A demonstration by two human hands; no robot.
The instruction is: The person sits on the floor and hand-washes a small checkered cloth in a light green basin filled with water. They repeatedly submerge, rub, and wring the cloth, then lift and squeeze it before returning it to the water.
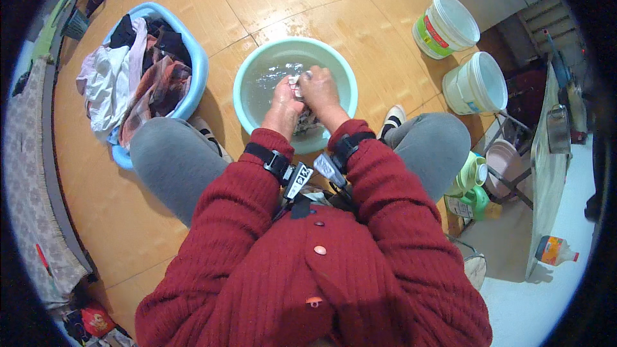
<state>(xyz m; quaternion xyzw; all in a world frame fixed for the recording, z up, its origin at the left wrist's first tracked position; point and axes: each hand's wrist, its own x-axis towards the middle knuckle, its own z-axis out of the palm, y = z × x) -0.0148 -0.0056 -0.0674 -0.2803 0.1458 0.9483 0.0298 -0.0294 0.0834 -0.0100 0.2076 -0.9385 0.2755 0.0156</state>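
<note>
Between my knees a round mint-green plastic basin (239, 101) stands on the floor, holding cloudy water. My left hand (285, 101) and my right hand (318, 89) meet over the water, both gripping a small white cloth (295, 87) with reddish marks. Only a little of that cloth shows between the fingers. Under my right wrist, a dark patterned wet fabric (307, 123) lies in the basin near its front side. The lower part of the fabric is hidden by my hands and forearms.
To the left, a blue plastic tub (202, 70) is heaped with clothes (140, 72). Two white buckets, one with a colored label (441, 29) and one plainer (475, 84), stand at right. Green detergent bottles (475, 197) are beside my right knee, near a folding table (549, 178).
</note>
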